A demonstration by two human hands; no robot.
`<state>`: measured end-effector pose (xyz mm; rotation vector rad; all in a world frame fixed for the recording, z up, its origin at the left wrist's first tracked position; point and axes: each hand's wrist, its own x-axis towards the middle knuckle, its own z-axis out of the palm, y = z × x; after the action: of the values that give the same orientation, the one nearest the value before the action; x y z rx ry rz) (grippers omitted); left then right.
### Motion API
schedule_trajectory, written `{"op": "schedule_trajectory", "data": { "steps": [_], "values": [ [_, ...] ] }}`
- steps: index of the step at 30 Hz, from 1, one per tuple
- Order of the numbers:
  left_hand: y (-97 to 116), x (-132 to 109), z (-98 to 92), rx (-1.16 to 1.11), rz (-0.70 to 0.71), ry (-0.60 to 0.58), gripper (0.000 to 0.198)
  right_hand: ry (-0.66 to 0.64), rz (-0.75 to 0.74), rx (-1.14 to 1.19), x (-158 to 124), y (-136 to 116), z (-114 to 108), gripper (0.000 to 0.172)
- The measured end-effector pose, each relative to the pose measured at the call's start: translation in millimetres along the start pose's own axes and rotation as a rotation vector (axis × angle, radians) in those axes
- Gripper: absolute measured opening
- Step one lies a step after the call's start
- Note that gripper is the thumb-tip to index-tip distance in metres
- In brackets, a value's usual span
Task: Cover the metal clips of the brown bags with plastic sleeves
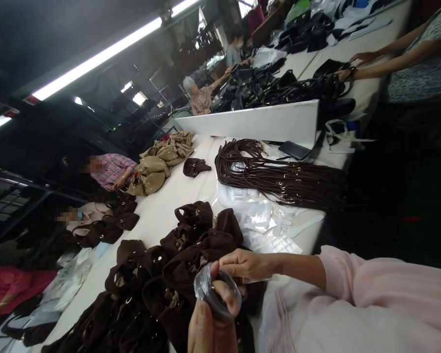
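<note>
At the bottom, my left hand (213, 329) is closed round a roll of shiny clear tape (205, 283), with a finger through its middle. From the right, in a pink sleeve, my right hand (248, 264) reaches the roll's upper edge. Its fingers are pinched together at the tape; the exact spot they grip is partly hidden. Just beyond and to the left of both hands lies a heap of dark brown bags (191, 245) with small metal fittings.
Long dark brown straps (279, 176) lie beyond clear plastic sheets (257, 215). Tan bags (154, 169) and one brown piece (195, 167) are farther off. A white board (253, 120) crosses the table (206, 147). Black bags (257, 88) lie behind it. Several co-workers stand or sit around.
</note>
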<state>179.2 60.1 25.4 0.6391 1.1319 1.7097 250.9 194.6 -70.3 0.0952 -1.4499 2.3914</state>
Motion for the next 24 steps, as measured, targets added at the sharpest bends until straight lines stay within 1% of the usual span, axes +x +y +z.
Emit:
{"op": "schedule_trajectory", "data": {
  "steps": [3, 5, 8, 10, 11, 12, 13, 15, 17, 19, 21, 22, 24],
  "values": [
    [10, 13, 0.8, 0.042, 0.117, 0.033, 0.042, 0.104, 0.0, -0.142, -8, -3, 22, 0.056],
    [16, 22, -2.6, 0.072, 0.186, 0.069, 0.042, 0.161, -0.027, -0.314, -17, -8, 31, 0.049],
    [20, 35, -9.4, 0.089, 0.2, 0.115, 0.041, 0.215, -0.075, -0.521, -27, -12, 31, 0.041],
    [18, 43, -13.9, 0.149, 0.212, 0.139, 0.041, 0.259, -0.05, -0.565, -29, -10, 28, 0.031],
    [16, 47, -16.4, 0.207, 0.25, 0.16, 0.042, 0.276, -0.02, -0.563, -28, -8, 26, 0.024],
    [14, 51, -19.3, 0.281, 0.301, 0.183, 0.042, 0.273, 0.022, -0.535, -27, -7, 24, 0.022],
    [11, 55, -22.6, 0.365, 0.358, 0.203, 0.043, 0.245, 0.072, -0.474, -27, -5, 22, 0.026],
    [4, 60, -30.9, 0.567, 0.449, 0.215, 0.043, 0.121, 0.174, -0.256, -26, -5, 21, 0.038],
    [-2, 64, -41.0, 0.82, 0.509, 0.183, 0.039, -0.008, 0.254, 0.025, -28, -10, 20, 0.048],
    [-8, 64, -52.5, 1.073, 0.558, 0.127, 0.033, -0.079, 0.299, 0.221, -31, -20, 18, 0.05],
    [-12, 63, -64.8, 1.229, 0.564, 0.094, 0.028, -0.097, 0.316, 0.264, -36, -31, 15, 0.044],
    [-15, 61, -71.1, 1.268, 0.54, 0.092, 0.027, -0.093, 0.315, 0.232, -38, -36, 12, 0.04],
    [-21, 55, -83.3, 1.299, 0.453, 0.092, 0.028, -0.045, 0.298, 0.106, -42, -46, 7, 0.035]
  ]
}}
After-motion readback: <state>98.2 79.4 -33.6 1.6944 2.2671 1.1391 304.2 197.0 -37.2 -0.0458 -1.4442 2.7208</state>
